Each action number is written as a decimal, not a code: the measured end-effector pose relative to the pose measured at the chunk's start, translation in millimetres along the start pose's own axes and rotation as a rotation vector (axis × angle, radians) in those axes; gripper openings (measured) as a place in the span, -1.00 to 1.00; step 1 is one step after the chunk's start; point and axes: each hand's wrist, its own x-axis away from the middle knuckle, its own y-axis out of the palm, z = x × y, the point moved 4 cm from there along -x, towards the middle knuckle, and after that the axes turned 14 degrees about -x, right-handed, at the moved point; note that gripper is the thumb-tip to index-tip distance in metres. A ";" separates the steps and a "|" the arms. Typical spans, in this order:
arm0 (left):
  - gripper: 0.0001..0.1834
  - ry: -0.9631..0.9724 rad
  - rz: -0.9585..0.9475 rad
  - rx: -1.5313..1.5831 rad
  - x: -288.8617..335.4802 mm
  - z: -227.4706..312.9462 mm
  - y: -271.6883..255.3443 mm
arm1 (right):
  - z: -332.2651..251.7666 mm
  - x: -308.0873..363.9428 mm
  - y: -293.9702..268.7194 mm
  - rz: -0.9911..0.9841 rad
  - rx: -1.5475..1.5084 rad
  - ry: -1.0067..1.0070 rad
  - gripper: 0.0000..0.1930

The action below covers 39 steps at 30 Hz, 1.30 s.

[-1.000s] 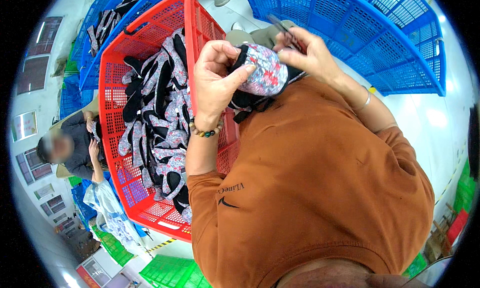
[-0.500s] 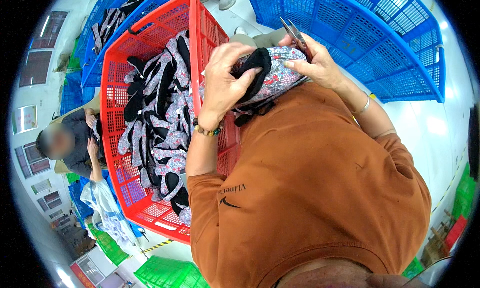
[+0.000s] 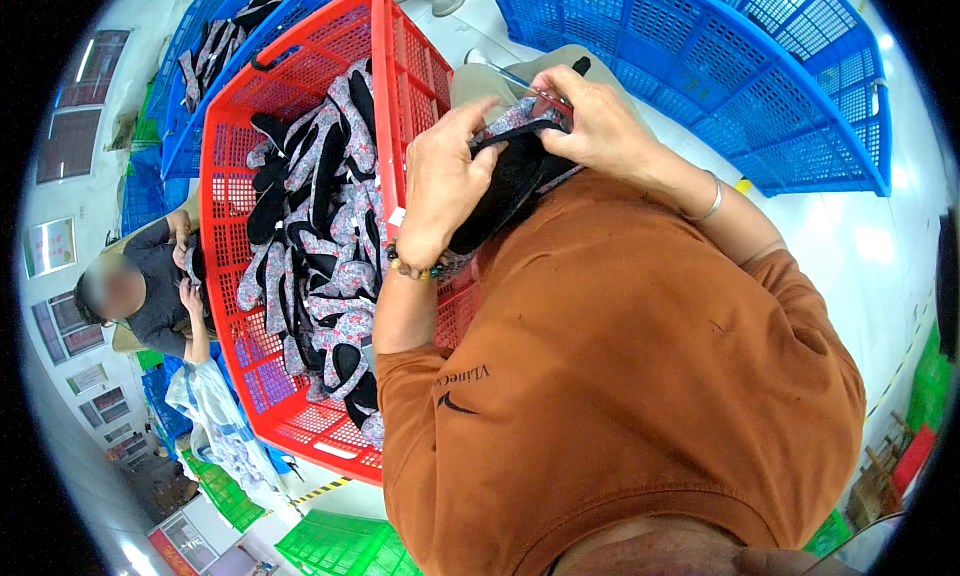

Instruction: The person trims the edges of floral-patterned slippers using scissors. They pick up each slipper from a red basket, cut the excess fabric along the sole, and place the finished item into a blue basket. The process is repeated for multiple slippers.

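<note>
A soft, slipper-like piece of floral and black fabric (image 3: 505, 181) is held in front of my body, its black side turned up. My left hand (image 3: 447, 171) grips its left edge between thumb and fingers. At the far right edge, my right hand (image 3: 610, 131) pinches the fabric and also keeps a pair of scissors (image 3: 552, 100) with dark red handles in its fingers. The blades point away to the upper left, partly hidden by the hand. Just left of my left hand stands a red plastic crate (image 3: 393, 106) holding several similar floral and black pieces (image 3: 325, 246).
Large blue perforated crates (image 3: 690, 86) stand at the far right, and another blue crate (image 3: 190, 141) with similar pieces is at the far left. A co-worker (image 3: 150, 286) sits left of the red crate, handling something small. Green crates (image 3: 345, 544) lie at the near left.
The fabric piece has turned so more of its black side shows. My right hand has moved left and closer to my left hand, and the scissors blades have swung to point further left.
</note>
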 end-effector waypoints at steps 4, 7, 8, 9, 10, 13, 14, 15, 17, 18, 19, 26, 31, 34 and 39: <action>-0.72 0.113 -0.187 0.371 -6.3 -16.1 24.0 | 19.6 0.0 -0.7 -0.071 -0.335 -0.018 -0.58; -0.79 0.123 -0.313 0.440 -7.9 -22.0 29.6 | 20.9 -2.4 -2.2 -0.176 -0.563 0.044 -0.60; -0.79 0.150 -0.319 0.506 -8.7 -23.1 31.9 | 22.0 -1.9 -1.4 -0.239 -0.621 0.100 -0.61; -0.82 0.036 -0.430 0.634 -6.0 -26.4 36.8 | 23.3 -1.3 -1.7 -0.258 -0.592 0.099 -0.62; -0.82 0.034 -0.448 0.753 -5.5 -25.7 39.6 | 24.6 -1.2 -0.3 -0.284 -0.632 0.107 -0.63; -0.82 -0.005 -0.500 1.048 -3.9 -28.7 52.5 | 26.7 -1.2 3.1 -0.345 -0.722 0.112 -0.63; -0.82 -0.037 -0.519 1.104 -2.5 -31.3 56.4 | 25.7 -1.8 3.5 -0.353 -0.731 0.102 -0.63; -0.82 -0.071 -0.538 1.159 -1.2 -32.8 58.6 | 24.0 -2.0 4.4 -0.361 -0.740 0.092 -0.63; -0.83 -0.143 -0.618 1.213 0.1 -35.1 57.0 | 19.1 -1.3 6.5 -0.325 -0.726 0.091 -0.63; -0.83 -0.179 -0.658 1.239 1.6 -36.8 56.3 | 17.7 -0.7 7.4 -0.308 -0.719 0.089 -0.63; -0.82 -0.193 -0.671 1.245 3.2 -38.8 55.1 | 19.5 -1.8 9.8 -0.297 -0.738 0.111 -0.57; -0.77 -0.251 -0.629 1.407 17.8 -43.0 54.7 | 2.1 5.0 9.6 -0.245 -0.220 0.090 -0.69; -0.85 -0.238 -0.557 1.368 21.1 -38.1 56.2 | 11.1 2.6 15.9 -0.150 -0.110 -0.118 -0.77; -0.87 -0.248 -0.452 1.264 21.8 -42.1 58.8 | 2.1 6.5 16.6 -0.130 -0.087 0.042 -0.74; -0.91 -0.298 -0.213 1.082 26.2 -49.1 45.4 | 1.0 9.8 18.8 0.032 0.180 -0.217 -0.71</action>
